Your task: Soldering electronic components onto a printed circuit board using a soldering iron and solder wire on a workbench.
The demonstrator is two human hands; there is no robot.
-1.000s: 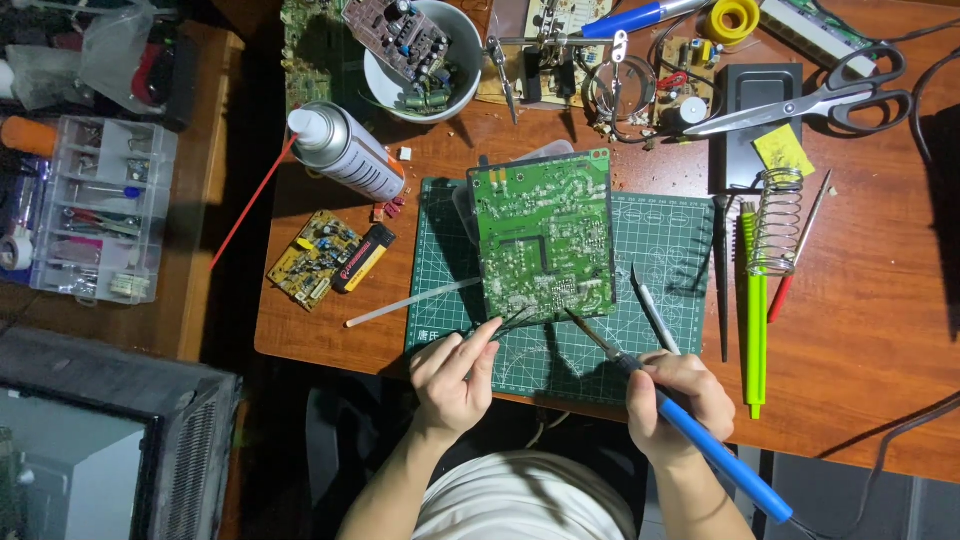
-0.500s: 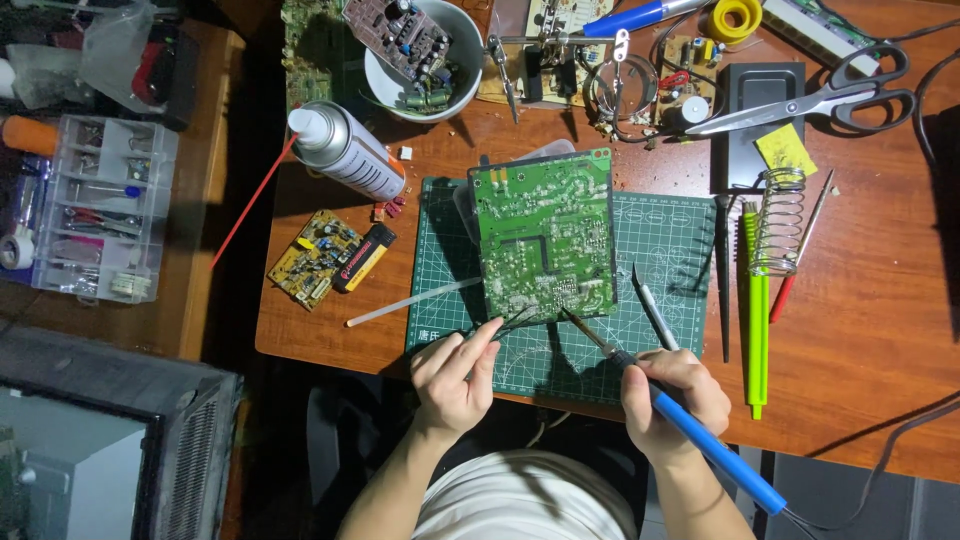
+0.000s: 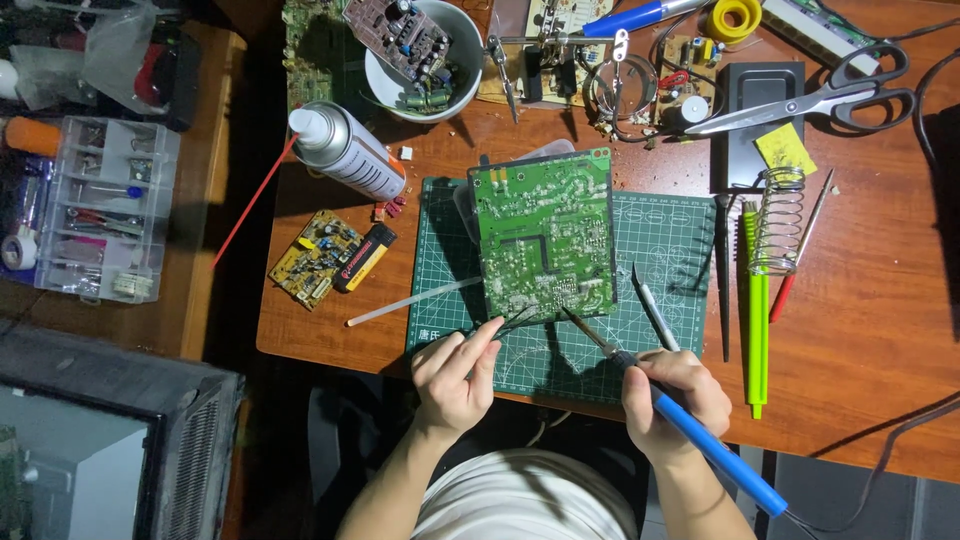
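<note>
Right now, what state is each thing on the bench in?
Green circuit board: flat on the cutting mat, solder side up.
Soldering iron: in right hand, tip at the board's lower edge.
Tweezers: pinched in left hand, tips at the board.
Scissors: lying nearly closed.
Spray can: on its side.
Iron stand: empty.

Very little has moved over the last second. The right hand point(image 3: 672, 395) has drifted slightly left and up, carrying the blue-handled soldering iron point(image 3: 660, 400) with it, so its tip now sits a touch closer to the lower edge of the green circuit board point(image 3: 545, 235). The left hand point(image 3: 455, 370) has edged up a hair with its tweezers point(image 3: 510, 322).
</note>
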